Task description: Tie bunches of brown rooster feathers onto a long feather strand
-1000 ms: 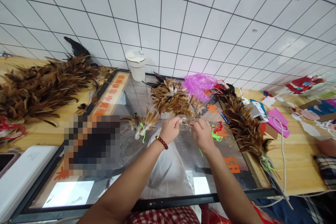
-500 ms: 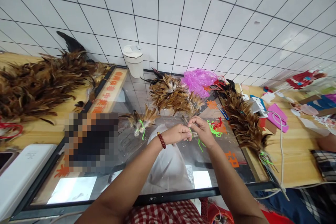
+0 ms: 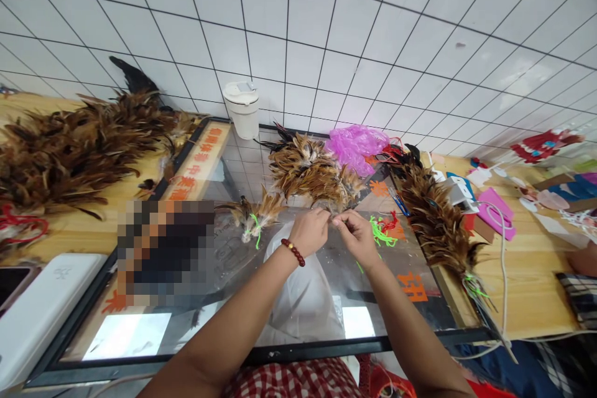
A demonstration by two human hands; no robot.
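My left hand (image 3: 310,233), with a beaded bracelet at the wrist, is closed on some feathers (image 3: 328,206) whose wispy tips show just past the knuckles. Beside it, my right hand (image 3: 358,237) pinches thumb and forefinger together; what lies between them is too small to make out. A bit of green string (image 3: 359,267) shows below the right hand. Beyond both hands lies a pile of brown feathers (image 3: 310,171). To the left rests a small feather bunch (image 3: 254,217) tied with green string. Green and red strings (image 3: 383,230) lie right of my right hand.
A dark-framed glass panel (image 3: 224,323) covers the work area. A white lidded cup (image 3: 242,112) stands by the tiled wall. Long feather bundles flank the panel, left (image 3: 65,161) and right (image 3: 433,217). A purple plastic bag (image 3: 357,146) and a blue tool (image 3: 400,202) lie near the right bundle.
My left hand has turned, its back now facing up, and the green string seen at its fingertips is hidden. The right hand has shifted slightly away from it. The view has moved a little.
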